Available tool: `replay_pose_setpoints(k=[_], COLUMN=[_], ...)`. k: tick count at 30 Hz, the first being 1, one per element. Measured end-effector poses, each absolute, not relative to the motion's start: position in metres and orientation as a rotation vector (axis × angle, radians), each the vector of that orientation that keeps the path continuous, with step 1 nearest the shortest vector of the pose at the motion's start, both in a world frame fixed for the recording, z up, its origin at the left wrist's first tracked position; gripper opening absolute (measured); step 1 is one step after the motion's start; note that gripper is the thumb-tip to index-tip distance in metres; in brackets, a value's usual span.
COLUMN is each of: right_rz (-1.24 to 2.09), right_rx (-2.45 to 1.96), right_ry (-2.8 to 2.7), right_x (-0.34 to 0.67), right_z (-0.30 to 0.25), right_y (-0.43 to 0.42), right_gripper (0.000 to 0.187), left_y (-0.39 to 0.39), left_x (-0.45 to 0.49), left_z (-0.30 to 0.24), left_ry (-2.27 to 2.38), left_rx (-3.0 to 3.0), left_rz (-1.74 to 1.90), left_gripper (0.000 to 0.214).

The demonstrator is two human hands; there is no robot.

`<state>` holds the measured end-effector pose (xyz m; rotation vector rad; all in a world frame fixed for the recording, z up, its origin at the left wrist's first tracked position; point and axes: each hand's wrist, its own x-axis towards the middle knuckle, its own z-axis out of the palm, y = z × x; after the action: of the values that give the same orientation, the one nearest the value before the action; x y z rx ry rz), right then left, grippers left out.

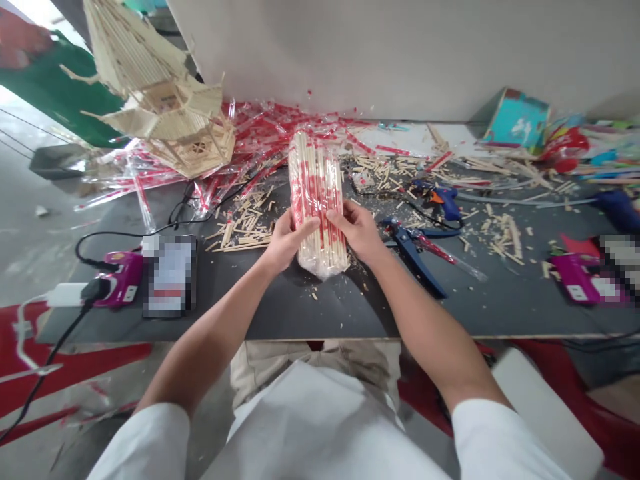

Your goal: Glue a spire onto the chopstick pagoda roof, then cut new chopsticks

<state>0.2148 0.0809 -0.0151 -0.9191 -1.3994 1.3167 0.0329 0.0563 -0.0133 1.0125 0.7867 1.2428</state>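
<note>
Between my two hands is a clear plastic pack of wrapped chopsticks [317, 180], pale wood with red printed wrappers, tilted up over the middle of the table. My left hand [289, 243] grips its left side, thumb across the front. On the right side my right hand [359, 230] holds it the same way, thumb on the front and fingers behind. The fingers behind the pack are partly hidden. Short cut stick pieces [250, 223] lie left of my left hand. Blue-handled cutters [413, 257] rest just right of my right hand.
A pagoda-like model of sticks [200, 133] stands at the back left, beside heaped red-and-clear wrappers [270, 127]. A phone [171, 277] and a purple power strip [120, 280] with cables lie front left. Blue glue gun [447, 202], another purple strip [583, 277] and a teal box [517, 120] are rightward.
</note>
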Motion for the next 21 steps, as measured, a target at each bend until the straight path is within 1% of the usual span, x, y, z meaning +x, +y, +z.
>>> replay_pose_setpoints(k=[3, 5, 7, 10, 15, 16, 18, 20, 21], right_rz=[1.229, 1.208, 1.164, 1.013, 0.683, 0.618, 0.592, 0.713, 0.785], right_rx=[-0.969, -0.965, -0.957, -1.025, -1.260, -1.292, -1.287, -1.173, -1.084], right_ry=[-1.360, -1.437, -1.563, -1.691, -1.672, -1.655, -1.678, -1.822, -1.920], right_x=[0.212, 0.211, 0.211, 0.208, 0.204, 0.205, 0.208, 0.213, 0.216], right_z=[-0.020, -0.020, -0.017, -0.012, -0.003, 0.000, 0.008, 0.016, 0.020], right_y=[0.082, 0.080, 0.076, 0.069, 0.058, 0.056, 0.052, 0.050, 0.049], right_gripper=[0.053, 0.057, 0.061, 0.063, 0.064, 0.061, 0.044, 0.028, 0.025], left_y=[0.055, 0.055, 0.056, 0.057, 0.058, 0.059, 0.059, 0.060, 0.061], left_x=[0.034, 0.031, 0.028, 0.027, 0.031, 0.031, 0.033, 0.033, 0.033], left_z=[-0.014, -0.015, -0.018, -0.022, -0.026, -0.026, -0.026, -0.026, -0.026], left_ry=[0.734, 0.698, 0.699, 0.713, 0.757, 0.761, 0.771, 0.796, 0.811], left_rx=[0.922, 0.911, 0.905, 0.881, 0.934, 0.945, 0.931, 0.874, 0.840], left_rz=[1.110, 1.014, 1.016, 1.075, 1.108, 1.121, 1.156, 1.187, 1.198], left_gripper=[0.056, 0.065, 0.069, 0.068, 0.062, 0.062, 0.060, 0.058, 0.055])
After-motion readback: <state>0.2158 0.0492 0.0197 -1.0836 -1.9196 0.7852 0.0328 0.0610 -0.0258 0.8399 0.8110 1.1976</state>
